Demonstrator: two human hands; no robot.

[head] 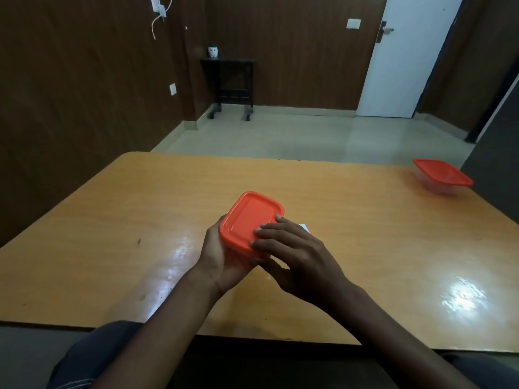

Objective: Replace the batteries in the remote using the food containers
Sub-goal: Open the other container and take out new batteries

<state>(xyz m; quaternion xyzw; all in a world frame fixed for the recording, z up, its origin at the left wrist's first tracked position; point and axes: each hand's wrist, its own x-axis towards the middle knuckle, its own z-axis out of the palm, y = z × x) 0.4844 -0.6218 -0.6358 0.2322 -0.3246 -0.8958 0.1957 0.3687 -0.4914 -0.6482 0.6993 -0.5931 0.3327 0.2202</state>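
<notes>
A small food container with an orange lid is held above the middle of the wooden table. My left hand cups its underside and left wall. My right hand grips its near right corner, fingertips resting on the lid. The lid sits on the container. A small white object peeks out just behind my right hand; I cannot tell what it is. A second container with an orange lid stands at the far right of the table. No remote or batteries are visible.
The table's front edge runs just below my forearms. Beyond the table lie a pale tiled floor, a dark side table against the brown wall, and a white door at the back right.
</notes>
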